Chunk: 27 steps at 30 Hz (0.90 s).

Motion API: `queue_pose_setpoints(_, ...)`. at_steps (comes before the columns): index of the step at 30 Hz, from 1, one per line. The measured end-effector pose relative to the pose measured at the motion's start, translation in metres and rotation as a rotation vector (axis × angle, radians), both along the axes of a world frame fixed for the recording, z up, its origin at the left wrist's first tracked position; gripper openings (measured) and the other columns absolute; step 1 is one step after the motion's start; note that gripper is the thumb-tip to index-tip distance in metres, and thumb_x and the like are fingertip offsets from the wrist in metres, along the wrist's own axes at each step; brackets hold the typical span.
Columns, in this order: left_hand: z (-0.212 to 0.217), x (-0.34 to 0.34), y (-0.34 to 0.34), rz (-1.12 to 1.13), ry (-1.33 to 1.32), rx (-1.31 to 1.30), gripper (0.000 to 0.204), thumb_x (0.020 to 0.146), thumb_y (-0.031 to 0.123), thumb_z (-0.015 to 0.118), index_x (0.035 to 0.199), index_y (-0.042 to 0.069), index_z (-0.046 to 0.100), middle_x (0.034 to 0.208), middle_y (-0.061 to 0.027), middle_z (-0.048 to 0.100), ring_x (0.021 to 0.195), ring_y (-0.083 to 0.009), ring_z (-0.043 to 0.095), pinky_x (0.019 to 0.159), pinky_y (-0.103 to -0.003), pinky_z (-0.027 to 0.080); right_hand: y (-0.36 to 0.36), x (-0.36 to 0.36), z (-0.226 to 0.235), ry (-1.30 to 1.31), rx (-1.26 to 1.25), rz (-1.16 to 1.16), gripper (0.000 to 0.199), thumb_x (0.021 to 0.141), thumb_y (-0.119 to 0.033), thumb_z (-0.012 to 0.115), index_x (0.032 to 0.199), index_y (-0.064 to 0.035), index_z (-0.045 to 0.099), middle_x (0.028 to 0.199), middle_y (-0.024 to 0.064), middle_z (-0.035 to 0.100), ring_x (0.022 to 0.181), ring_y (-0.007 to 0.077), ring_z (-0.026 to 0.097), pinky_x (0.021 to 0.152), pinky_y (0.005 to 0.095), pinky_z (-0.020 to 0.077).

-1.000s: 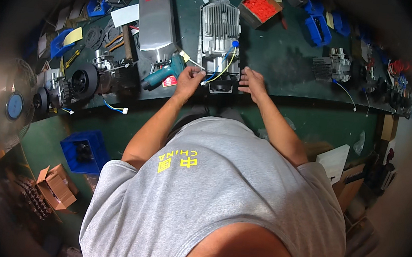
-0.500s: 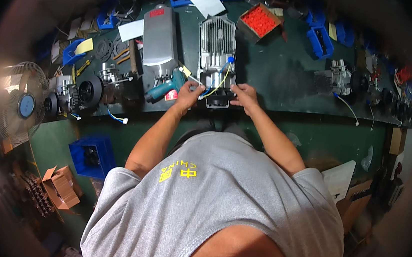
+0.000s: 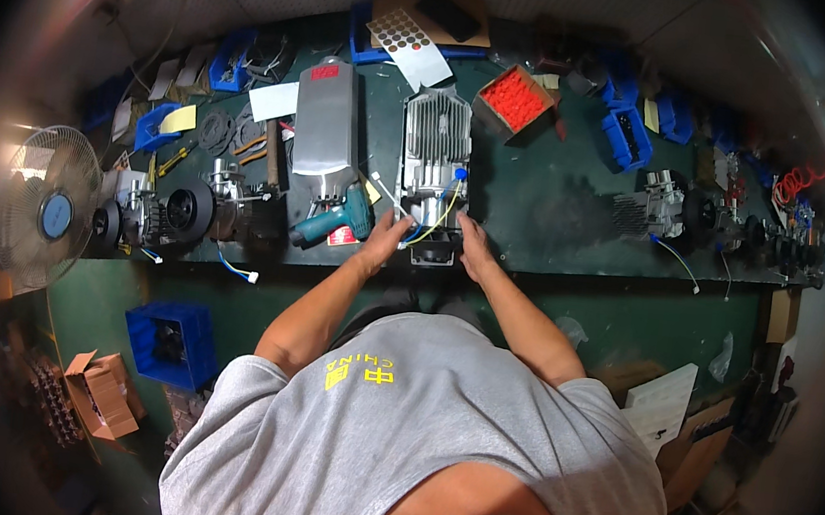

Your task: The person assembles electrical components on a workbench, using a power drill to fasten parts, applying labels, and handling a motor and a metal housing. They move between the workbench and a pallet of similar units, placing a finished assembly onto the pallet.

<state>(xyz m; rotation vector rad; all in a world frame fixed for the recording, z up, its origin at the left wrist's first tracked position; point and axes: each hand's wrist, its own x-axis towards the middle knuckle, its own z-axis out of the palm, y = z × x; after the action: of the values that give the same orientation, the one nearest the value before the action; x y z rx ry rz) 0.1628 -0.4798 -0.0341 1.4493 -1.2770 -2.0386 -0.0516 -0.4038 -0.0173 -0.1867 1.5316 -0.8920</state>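
Observation:
A finned silver metal unit lies on the green workbench in front of me, its fins toward the far side. Its near end has a black fan part, a blue cap and a yellow-and-blue wire lead. My left hand is closed against the left side of this near end, close to the wire's connector. On the opposite side my right hand presses its fingers along the edge. Left of my left hand lies a teal power screwdriver, beside a smooth grey metal housing.
An open box of red parts stands beyond the unit to the right. Blue bins line the back. Similar motor assemblies with wires sit on both sides of the bench. A fan stands at far left.
The whole view has shifted, so the bench appears lower. My right hand's fingers have turned to point along the unit's side. Both hands remain at its near end.

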Motion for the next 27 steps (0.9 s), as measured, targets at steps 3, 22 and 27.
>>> queue_pose_setpoints(3, -0.032, -0.009, 0.007, -0.063, -0.027, -0.001, 0.094, 0.095, 0.051, 0.059, 0.154, -0.011, 0.019, 0.153, -0.0274, 0.039, 0.143, -0.0325, 0.038, 0.117, -0.037, 0.029, 0.007, -0.015, -0.03, 0.073, -0.097, -0.017, 0.065, 0.097, -0.054, 0.055, 0.146, -0.0111, 0.048, 0.148, 0.0068, 0.049, 0.136, 0.0226, 0.042, 0.112, 0.0502, 0.0306)
queue_pose_setpoints(22, 0.032, 0.011, 0.006, -0.133, -0.002, -0.112, 0.071, 0.096, 0.046, 0.063, 0.143, -0.005, 0.045, 0.131, -0.0228, 0.062, 0.123, -0.0293, 0.059, 0.105, -0.038, 0.045, 0.083, -0.032, 0.011, 0.246, -0.018, -0.24, 0.042, 0.097, -0.035, 0.066, 0.125, -0.0035, 0.061, 0.115, 0.0118, 0.067, 0.101, 0.0211, 0.066, 0.078, 0.0375, 0.0599)
queue_pose_setpoints(27, -0.014, 0.038, 0.013, -0.151, -0.104, -0.31, 0.044, 0.094, 0.033, 0.065, 0.118, -0.005, 0.066, 0.102, -0.0148, 0.072, 0.094, -0.0204, 0.068, 0.085, -0.035, 0.053, 0.135, -0.039, 0.01, 0.331, 0.098, -0.183, 0.03, 0.094, -0.024, 0.067, 0.117, -0.0036, 0.066, 0.101, 0.0068, 0.07, 0.087, 0.0158, 0.066, 0.069, 0.0323, 0.058)
